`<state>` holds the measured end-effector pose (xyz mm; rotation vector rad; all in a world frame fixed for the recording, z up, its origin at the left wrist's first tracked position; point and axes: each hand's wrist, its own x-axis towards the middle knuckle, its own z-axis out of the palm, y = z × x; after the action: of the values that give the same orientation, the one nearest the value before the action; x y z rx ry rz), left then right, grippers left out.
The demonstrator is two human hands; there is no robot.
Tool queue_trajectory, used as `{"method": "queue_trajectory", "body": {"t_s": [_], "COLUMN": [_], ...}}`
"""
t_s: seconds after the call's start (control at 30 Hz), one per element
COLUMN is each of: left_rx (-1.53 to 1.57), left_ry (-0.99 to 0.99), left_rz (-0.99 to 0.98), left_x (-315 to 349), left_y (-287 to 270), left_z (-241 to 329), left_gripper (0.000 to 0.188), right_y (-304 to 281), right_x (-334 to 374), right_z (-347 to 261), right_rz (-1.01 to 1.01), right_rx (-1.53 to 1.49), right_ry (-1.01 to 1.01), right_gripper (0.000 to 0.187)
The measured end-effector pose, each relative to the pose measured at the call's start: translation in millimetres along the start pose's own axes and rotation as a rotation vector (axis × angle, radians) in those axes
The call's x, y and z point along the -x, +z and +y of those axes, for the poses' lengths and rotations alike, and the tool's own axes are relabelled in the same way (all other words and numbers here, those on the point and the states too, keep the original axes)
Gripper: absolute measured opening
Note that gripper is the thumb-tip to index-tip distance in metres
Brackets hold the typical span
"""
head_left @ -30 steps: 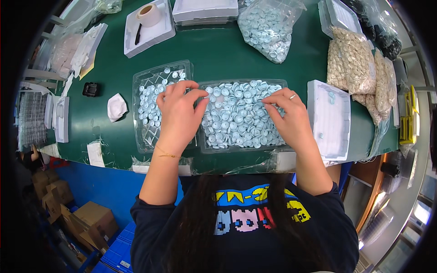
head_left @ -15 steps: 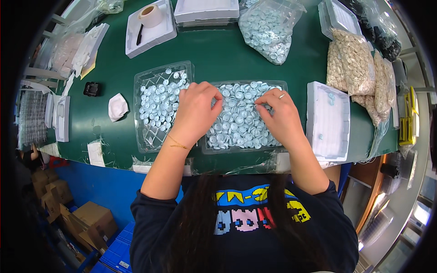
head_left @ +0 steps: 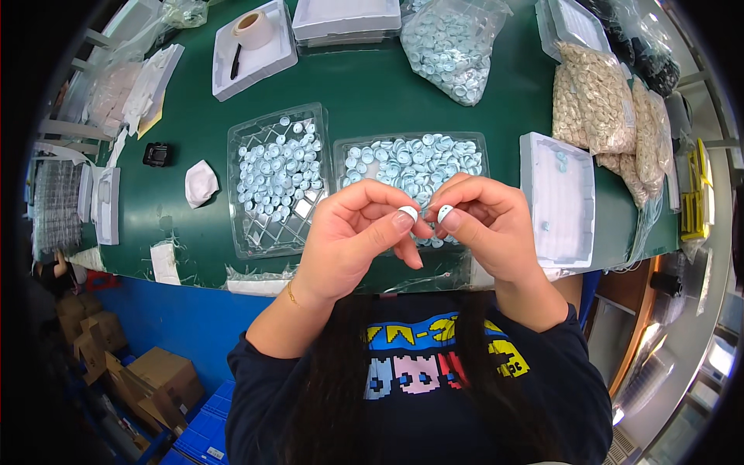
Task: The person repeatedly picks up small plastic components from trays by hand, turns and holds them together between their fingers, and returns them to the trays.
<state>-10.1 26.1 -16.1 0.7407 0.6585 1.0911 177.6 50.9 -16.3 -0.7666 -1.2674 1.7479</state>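
Note:
My left hand (head_left: 349, 236) pinches a small pale-blue round button-like piece (head_left: 409, 211) between thumb and fingers. A second such piece (head_left: 444, 213) is held between the thumb and fingers of my right hand (head_left: 496, 229). Both hands are close together, above the near part of a clear plastic tray (head_left: 336, 159) heaped with the same pale-blue pieces (head_left: 422, 155). To the left of it stands another clear tray (head_left: 234, 178), with more of these pieces (head_left: 275, 167) loosely spread over its lattice base.
A white tray (head_left: 535, 252) with a few blue pieces lies at right, near bags of beige pieces (head_left: 593, 101). At the back are a bag of blue pieces (head_left: 449, 50), stacked white trays (head_left: 345, 19) and a tape roll (head_left: 253, 29). A black container (head_left: 157, 153) and white cloth-like item (head_left: 201, 184) sit left.
Both hands have drawn back toward me from over the trays and come together. A pale-blue piece now shows in each hand's fingertips.

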Motion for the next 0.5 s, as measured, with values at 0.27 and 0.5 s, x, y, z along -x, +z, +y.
{"method": "queue_trajectory", "body": {"t_s": [0.27, 0.5], "left_rx": [-0.077, -0.136], "left_ry": [0.191, 0.233], "left_rz": [-0.010, 0.020], "left_x": [11.4, 17.1], "left_y": [14.8, 20.8], "left_z": [-1.8, -0.6], "left_gripper": [0.015, 0.014], "right_y": [14.5, 19.7], "right_x": [11.1, 13.3], "right_z": [-6.7, -8.6], "right_rz": [0.044, 0.105], "right_rx": [0.021, 0.228], "right_ry": [-0.187, -0.363], "right_gripper": [0.018, 0.018]}}
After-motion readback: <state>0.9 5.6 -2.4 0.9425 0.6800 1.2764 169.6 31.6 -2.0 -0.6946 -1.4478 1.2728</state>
